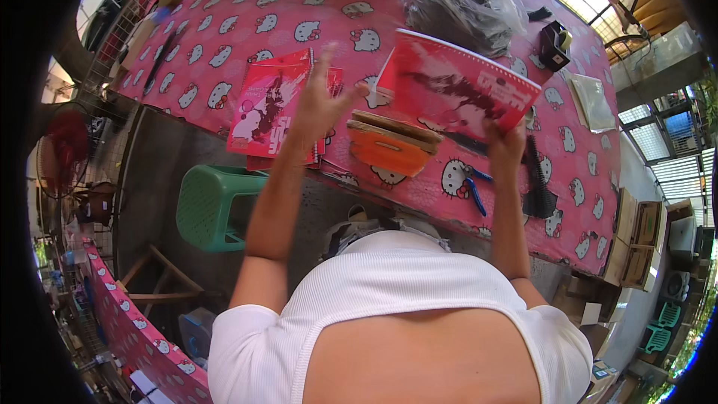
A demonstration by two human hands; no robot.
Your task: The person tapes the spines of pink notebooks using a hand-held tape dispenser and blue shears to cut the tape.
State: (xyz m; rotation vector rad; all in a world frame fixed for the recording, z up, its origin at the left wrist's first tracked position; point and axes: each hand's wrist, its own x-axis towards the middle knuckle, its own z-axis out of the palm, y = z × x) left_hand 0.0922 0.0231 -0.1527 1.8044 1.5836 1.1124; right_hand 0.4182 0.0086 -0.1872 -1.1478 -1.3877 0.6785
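Note:
My right hand grips the lower edge of a red spiral-bound notebook, raised and tilted above the table. My left hand hovers open, fingers spread, over a stack of red notebooks lying flat on the pink cartoon-cat tablecloth. Between my hands lies an orange tool with a wooden top.
Blue-handled pliers and a black comb-like binding strip lie by my right hand. A clear plastic bag of dark items, a tape dispenser and a clear sleeve sit farther back. A green stool stands beside the table.

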